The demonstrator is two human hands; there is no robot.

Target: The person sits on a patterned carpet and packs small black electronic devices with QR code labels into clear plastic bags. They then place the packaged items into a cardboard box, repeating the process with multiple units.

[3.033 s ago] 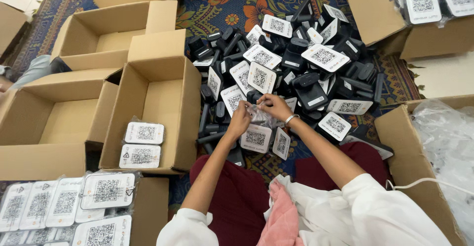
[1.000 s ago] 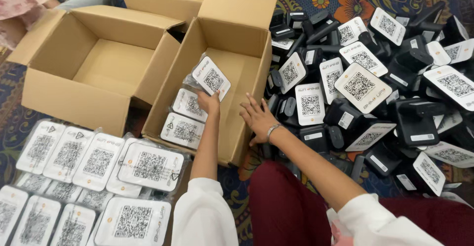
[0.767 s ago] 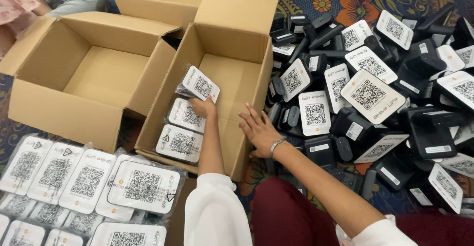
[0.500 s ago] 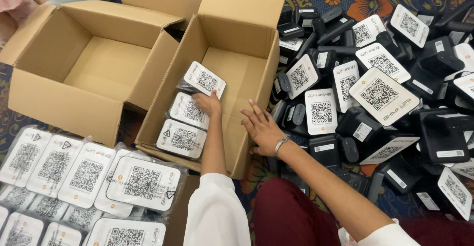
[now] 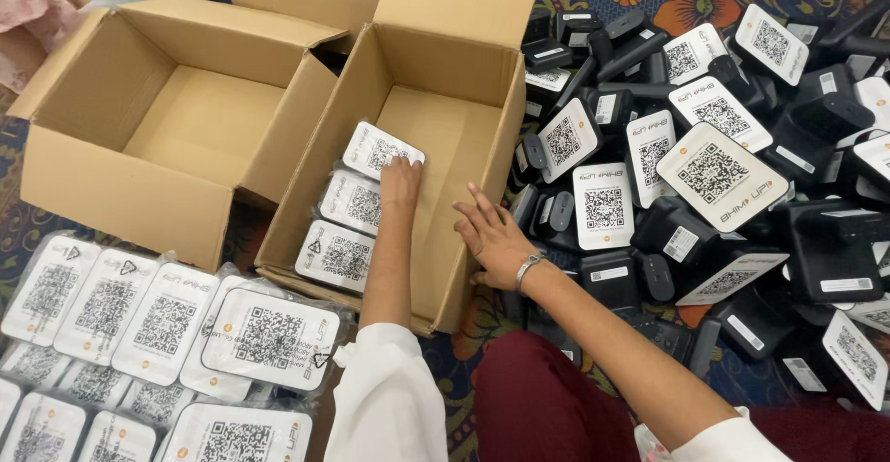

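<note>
**Bagged unit goes into the carton row**

Patterned carpet lies under everything. Inside the open carton [image 5: 482, 170], the left hand [image 5: 400, 179] holds a bagged white device [image 5: 382, 150] above two others. The right hand [image 5: 494, 237], fingers spread and empty, braces the carton wall. Best laid flat, edges aligned with its neighbours.

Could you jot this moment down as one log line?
left hand: on bagged white device in cardboard box | right hand: open, on box wall | black devices: heaped right
</note>
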